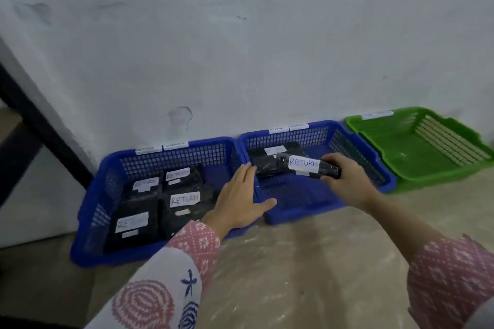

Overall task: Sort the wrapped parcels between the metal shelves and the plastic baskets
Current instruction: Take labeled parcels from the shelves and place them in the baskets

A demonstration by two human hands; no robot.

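Two blue plastic baskets stand on the floor against the wall. The left blue basket point(88, 222) holds several black-wrapped parcels point(184, 211) with white "RETURN" labels. My right hand point(344, 181) grips a black parcel point(302, 165) labelled "RETURN" over the right blue basket point(302, 211), above another black parcel point(267, 160) lying at its back. My left hand point(240, 200) rests flat with straight fingers on the rims where the two blue baskets meet.
A green plastic basket point(401, 157) sits to the right, with flat striped items point(451, 141) leaning at its right side. A dark metal shelf frame point(40, 125) stands at the left. The wall rises behind the baskets; bare floor lies in front.
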